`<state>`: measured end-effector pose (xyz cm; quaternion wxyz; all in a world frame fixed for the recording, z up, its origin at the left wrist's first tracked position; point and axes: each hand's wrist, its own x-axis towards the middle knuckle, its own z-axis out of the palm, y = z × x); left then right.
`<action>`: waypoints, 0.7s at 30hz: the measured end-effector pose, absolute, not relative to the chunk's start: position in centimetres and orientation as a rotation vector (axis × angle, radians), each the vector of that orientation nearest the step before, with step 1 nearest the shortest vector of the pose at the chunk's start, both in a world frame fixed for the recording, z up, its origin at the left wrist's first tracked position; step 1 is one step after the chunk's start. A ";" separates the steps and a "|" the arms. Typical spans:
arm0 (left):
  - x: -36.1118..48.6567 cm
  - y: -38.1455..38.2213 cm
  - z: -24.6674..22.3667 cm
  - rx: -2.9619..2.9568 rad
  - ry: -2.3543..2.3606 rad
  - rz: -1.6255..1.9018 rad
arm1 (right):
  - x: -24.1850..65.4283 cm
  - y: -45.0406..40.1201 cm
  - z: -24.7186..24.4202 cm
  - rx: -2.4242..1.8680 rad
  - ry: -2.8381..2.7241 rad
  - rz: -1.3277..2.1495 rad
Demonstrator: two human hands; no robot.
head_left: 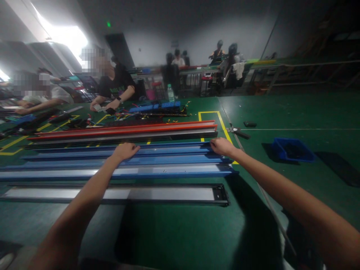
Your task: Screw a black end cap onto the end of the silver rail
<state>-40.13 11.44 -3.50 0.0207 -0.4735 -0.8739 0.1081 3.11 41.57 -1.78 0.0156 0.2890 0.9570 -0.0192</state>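
Several long blue metal channels lie side by side across the green table. The farthest blue channel [174, 148] is between my hands. My left hand [126, 151] is closed on it left of the middle, thumb and fingertips pointing right. Near its right end, my right hand [223, 146] has its fingers curled around the edge. Closer to me are another blue channel [174, 159] and one with a pale inner face [152, 172]. In front of these lies a black-framed panel strip [168, 194] with a black end piece. Fingertips of both hands are partly hidden.
Red channels [135, 130] lie just beyond. Cutting pliers [239, 132], a blue tray [294, 150] and a dark flat object [339, 168] are to the right. A bottle [170, 93] stands beyond blue parts and wires. A co-worker [118, 86] handles parts across the table.
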 end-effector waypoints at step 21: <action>-42.4 13.7 -5.7 -1.431 -2.847 0.253 | 1.5 43.4 -3.1 1.055 2.905 -0.165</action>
